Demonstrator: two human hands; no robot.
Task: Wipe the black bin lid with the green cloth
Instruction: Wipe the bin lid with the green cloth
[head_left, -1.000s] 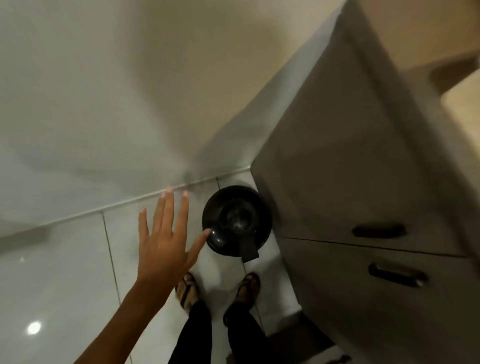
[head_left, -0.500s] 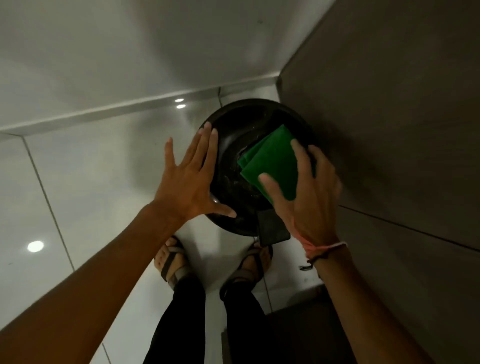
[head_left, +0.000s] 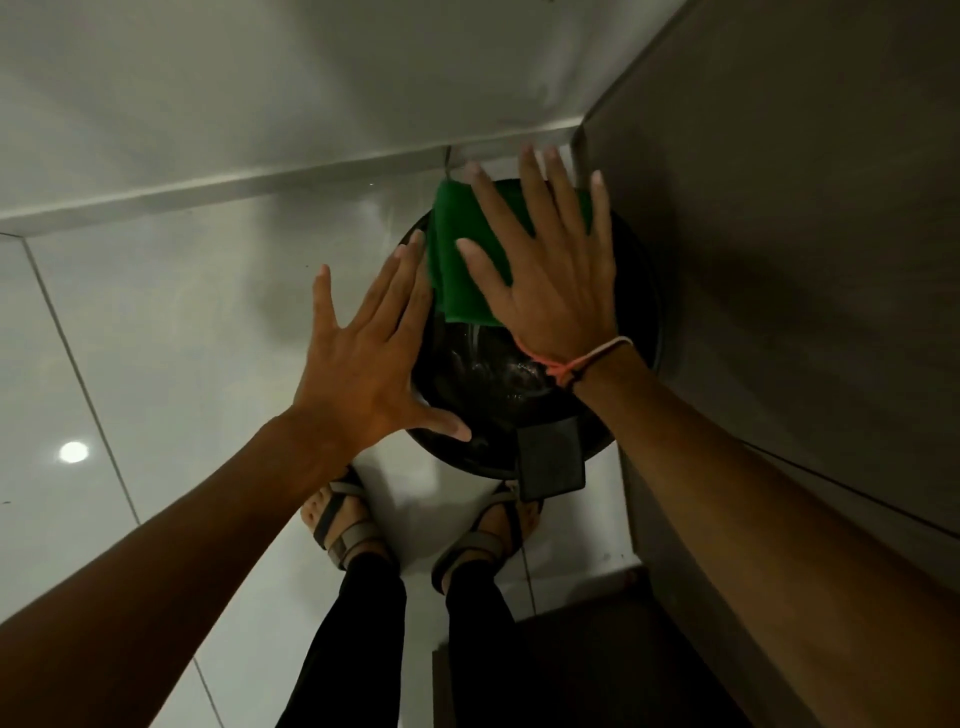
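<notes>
A round black bin lid (head_left: 498, 395) sits low in the corner between the wall and a cabinet, glossy and wet-looking. A folded green cloth (head_left: 457, 260) lies on the lid's far half. My right hand (head_left: 550, 280) presses flat on the cloth with fingers spread, a pink string around the wrist. My left hand (head_left: 363, 358) rests spread against the lid's left rim, thumb on the near edge, holding nothing. The bin's black pedal (head_left: 550, 457) sticks out at the near side.
A grey cabinet (head_left: 779, 260) stands tight against the bin on the right. A white tiled wall (head_left: 260, 104) rises behind. Glossy white floor tiles (head_left: 130, 364) spread to the left. My sandalled feet (head_left: 343, 519) stand just before the bin.
My view has come closer to the bin. My right hand has pushed the green cloth from the lid's middle toward its far edge. The left hand stays on the left rim.
</notes>
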